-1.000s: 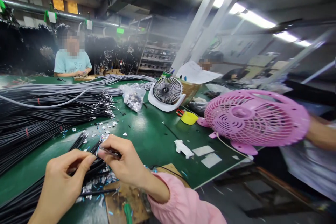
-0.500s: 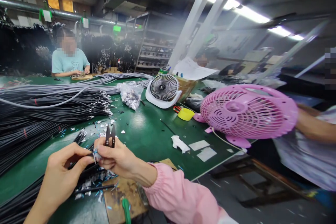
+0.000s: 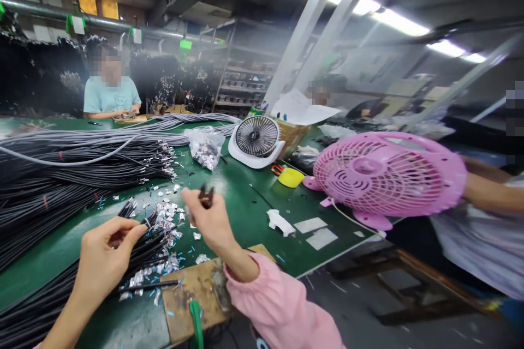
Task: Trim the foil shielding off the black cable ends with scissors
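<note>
My left hand [image 3: 104,253] is closed, with thumb and fingers pinching a black cable [image 3: 144,222] close to its stripped end. My right hand [image 3: 215,223], somewhat smeared by motion, is raised apart from that cable, over the table. Dark thread snips [image 3: 207,196] are held in it, their blades pointing up past the fingers. Whether it also pinches a scrap cannot be made out. Below and between the hands lie foil scraps [image 3: 167,211] and small blue bits. More black cables [image 3: 45,302] run under my left hand, their ends toward the scraps.
A stained wooden board [image 3: 176,319] with a green-handled tool [image 3: 196,323] lies at the near edge. Bundled black cables [image 3: 82,166] fill the left. A plastic bag [image 3: 205,147], small fan [image 3: 257,139], yellow tape roll [image 3: 290,177] and pink fan [image 3: 385,174] stand beyond. A co-worker [image 3: 112,92] sits opposite.
My right hand has moved from the cable end, up and to the right, carrying the snips. My left hand stays nearly in place with the cable.
</note>
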